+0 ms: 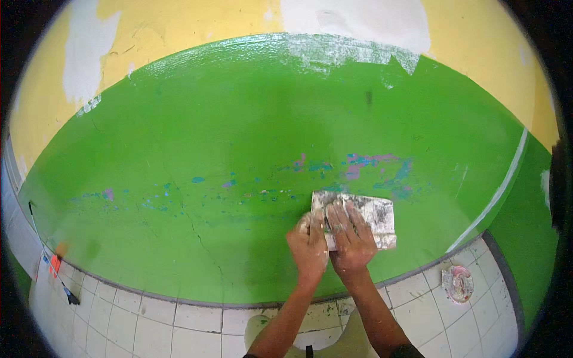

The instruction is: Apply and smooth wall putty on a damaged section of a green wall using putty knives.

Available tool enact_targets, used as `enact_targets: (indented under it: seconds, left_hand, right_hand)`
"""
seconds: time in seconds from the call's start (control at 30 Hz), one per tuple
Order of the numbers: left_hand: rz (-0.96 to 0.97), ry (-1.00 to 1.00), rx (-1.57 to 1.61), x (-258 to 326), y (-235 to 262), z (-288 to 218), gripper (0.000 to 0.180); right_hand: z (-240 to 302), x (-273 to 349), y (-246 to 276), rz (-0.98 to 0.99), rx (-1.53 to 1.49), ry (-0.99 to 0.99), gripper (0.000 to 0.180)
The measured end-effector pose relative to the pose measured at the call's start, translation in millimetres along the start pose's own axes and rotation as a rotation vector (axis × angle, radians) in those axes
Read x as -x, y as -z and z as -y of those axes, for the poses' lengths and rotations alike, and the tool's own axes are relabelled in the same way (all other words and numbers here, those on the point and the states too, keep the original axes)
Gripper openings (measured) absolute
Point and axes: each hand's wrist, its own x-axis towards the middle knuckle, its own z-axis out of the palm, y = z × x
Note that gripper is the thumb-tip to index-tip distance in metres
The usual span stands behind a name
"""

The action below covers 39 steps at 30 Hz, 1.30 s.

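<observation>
Both my hands are on a flat, roughly rectangular putty scraper [381, 216], its face smeared white and dark grey. It lies close to a green wall [227, 131]; whether its edge touches the paint I cannot tell. My left hand [308, 244] is closed at the scraper's left edge, thumb and fingers bent. My right hand [351, 237] grips it with fingers laid long across its face, the thumb side hidden. Pale residue coats the fingers of both hands. Just above the scraper, patches of chipped paint [373, 167] show blue and purple.
Above the green is a yellow wall band [197, 24] with white patches [358, 21]. Pale floor tiles [158, 307] run along the wall's foot. On them at right stands a smeared round container [459, 283]. A thin rod with a dark brush-like end [71, 295] leans at far left.
</observation>
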Motion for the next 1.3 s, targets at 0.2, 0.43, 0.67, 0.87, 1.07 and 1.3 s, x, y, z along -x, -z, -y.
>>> enact_targets:
  seconds: [0.2, 0.43, 0.67, 0.87, 1.07, 1.3]
  left_hand:
    - [-0.022, -0.077, 0.107, -10, -3, 14, 0.019]
    - [-0.03, -0.045, 0.197, 1, -10, 8, 0.017]
    - [-0.036, -0.022, 0.095, -16, -12, -7, 0.028]
    - [0.036, -0.08, 0.068, -6, -13, -9, 0.018]
    - [0.021, -0.195, 0.003, -18, -31, -14, 0.021]
    - [0.082, -0.069, 0.087, 4, -42, 5, 0.021]
  right_hand:
    - [2, -8, -2, 0.016, -0.014, -0.015, 0.032]
    - [-6, 0, 0, -0.016, -0.001, 0.017, 0.032]
    - [-10, -14, -9, -0.053, -0.024, 0.037, 0.038]
    - [-11, -8, 4, 0.006, -0.015, 0.003, 0.042]
    - [-28, -19, 0, -0.051, -0.049, -0.014, 0.042]
    - [-43, 21, -4, -0.086, 0.018, -0.032, 0.043]
